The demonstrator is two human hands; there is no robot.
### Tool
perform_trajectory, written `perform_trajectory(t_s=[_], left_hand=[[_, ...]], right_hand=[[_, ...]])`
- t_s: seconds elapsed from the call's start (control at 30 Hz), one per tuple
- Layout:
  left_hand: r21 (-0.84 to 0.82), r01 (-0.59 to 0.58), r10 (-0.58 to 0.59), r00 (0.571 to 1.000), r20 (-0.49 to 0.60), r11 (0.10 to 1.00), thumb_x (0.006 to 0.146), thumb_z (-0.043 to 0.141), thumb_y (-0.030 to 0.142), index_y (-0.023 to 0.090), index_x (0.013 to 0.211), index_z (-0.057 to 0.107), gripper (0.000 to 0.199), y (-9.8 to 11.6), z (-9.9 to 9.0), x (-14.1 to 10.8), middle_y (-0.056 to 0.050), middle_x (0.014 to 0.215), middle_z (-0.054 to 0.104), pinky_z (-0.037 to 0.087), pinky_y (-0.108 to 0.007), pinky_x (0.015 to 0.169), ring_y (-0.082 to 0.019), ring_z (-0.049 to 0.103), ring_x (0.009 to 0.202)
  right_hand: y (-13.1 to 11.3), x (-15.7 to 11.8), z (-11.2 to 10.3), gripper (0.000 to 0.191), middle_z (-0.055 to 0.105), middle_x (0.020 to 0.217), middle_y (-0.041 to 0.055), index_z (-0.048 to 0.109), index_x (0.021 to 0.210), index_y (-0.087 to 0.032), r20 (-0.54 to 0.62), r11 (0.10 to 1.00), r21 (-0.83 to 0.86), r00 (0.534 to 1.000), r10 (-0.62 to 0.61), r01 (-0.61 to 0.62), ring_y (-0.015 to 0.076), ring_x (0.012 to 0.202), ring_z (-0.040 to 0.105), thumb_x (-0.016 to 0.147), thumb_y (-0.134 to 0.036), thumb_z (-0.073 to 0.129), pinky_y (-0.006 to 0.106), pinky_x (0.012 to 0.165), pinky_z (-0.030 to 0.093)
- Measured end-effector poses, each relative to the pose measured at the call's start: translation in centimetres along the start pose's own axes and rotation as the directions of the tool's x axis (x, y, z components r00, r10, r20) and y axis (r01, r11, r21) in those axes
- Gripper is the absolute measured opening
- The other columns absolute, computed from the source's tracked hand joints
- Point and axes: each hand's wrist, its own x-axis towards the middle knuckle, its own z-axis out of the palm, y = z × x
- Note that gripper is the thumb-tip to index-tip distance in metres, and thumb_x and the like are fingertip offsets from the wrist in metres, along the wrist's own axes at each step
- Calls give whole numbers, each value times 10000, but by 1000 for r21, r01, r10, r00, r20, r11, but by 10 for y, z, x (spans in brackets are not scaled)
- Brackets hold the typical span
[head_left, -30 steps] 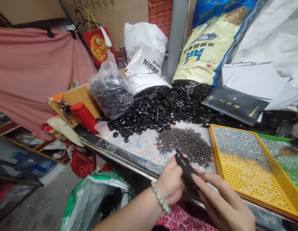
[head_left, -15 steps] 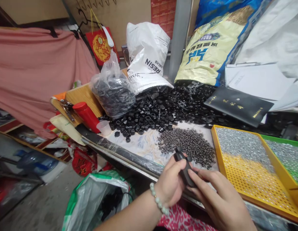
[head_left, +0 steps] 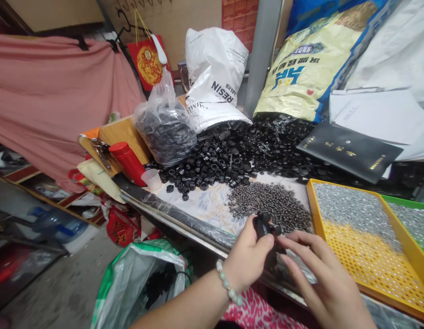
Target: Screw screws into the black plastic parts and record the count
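Observation:
My left hand (head_left: 250,256), with a green bead bracelet at the wrist, is wrapped round a black plastic part (head_left: 267,233) with round knobs at its upper end. My right hand (head_left: 318,265) is beside it on the right, fingers apart, with the fingertips at the part's right side; whether they pinch anything small is hard to make out. Just beyond the hands lies a pile of small dark metal pieces (head_left: 272,205) on the pale tabletop. Behind that pile are heaped black plastic rings (head_left: 215,160).
A yellow perforated tray (head_left: 366,260) with silvery pieces stands at right, next to a green tray (head_left: 414,224). A red canister (head_left: 128,162) and a clear cup (head_left: 152,179) stand at left. An open sack (head_left: 119,274) sits below the table edge. A black folder (head_left: 351,148) lies behind.
The black part has turned in my left hand. My right fingers have spread and drawn slightly away from its lower end. The whole view has shifted a little.

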Motion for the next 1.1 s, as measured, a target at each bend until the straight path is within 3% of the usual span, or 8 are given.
perform_trajectory(t_s=[0.13,0.33,0.43,0.53,0.6,0.77,0.93,1.1], left_hand=[[19,60,-62,993,99,998,800,442,183,189,1139,403,342,7,-2,-3,-42,931,527,393,-267,789,-149,524,835],[306,-29,-66,952,298,952,757,501,152,174,1334,291,614,19,-3,-11,-127,1226,487,328,-328,942,-235,462,1118],[305,-74,-32,945,327,949,762,494,138,177,1351,260,634,22,-3,-11,-123,1240,489,308,-330,969,-222,459,1135],[254,-71,50,995,88,965,745,575,199,184,1242,389,530,21,-2,-8,-101,1157,521,339,-293,923,-193,481,1069],[101,60,-53,996,-72,993,754,589,337,162,1075,498,376,18,-1,-6,-87,1004,553,402,-263,775,-169,523,920],[-448,378,-366,923,118,810,742,617,382,111,793,583,278,13,-2,0,-52,734,582,411,-213,585,-105,530,642],[-552,231,-234,970,67,801,739,640,227,117,864,588,174,18,-3,2,-65,843,621,470,-220,642,-128,581,749],[-576,154,-132,988,80,803,773,597,158,128,946,547,182,18,3,-2,-54,896,600,478,-230,727,-116,574,828]], right_hand=[[9,4,-6,229,562,961,49,548,1040,-211,18,959,181,975,220,-220,105,859,579,844,-302,472,165,711,508],[14,21,-14,196,612,862,29,600,910,-200,449,758,479,866,221,-442,119,791,607,800,-345,529,184,669,527],[12,22,-15,154,568,906,42,582,928,-208,344,841,444,925,160,-310,123,849,581,822,-286,502,201,704,513],[10,16,-16,208,491,981,79,541,1018,-208,40,982,161,995,93,-98,166,925,521,828,-198,457,283,748,469],[7,9,-16,273,461,986,90,532,1054,-210,-88,998,-52,996,-30,26,209,970,476,807,-127,452,362,802,406],[-2,-8,-11,336,452,1105,82,546,1098,-242,28,937,-182,954,-298,298,253,1107,409,820,-92,433,418,885,327],[-2,-19,-7,336,450,1150,94,469,1147,-228,-178,994,-46,980,94,-104,210,1081,458,823,-141,466,364,884,389],[-11,-21,4,159,507,1020,62,493,952,-194,-107,931,186,936,336,-313,147,982,526,834,-301,485,248,792,462]])
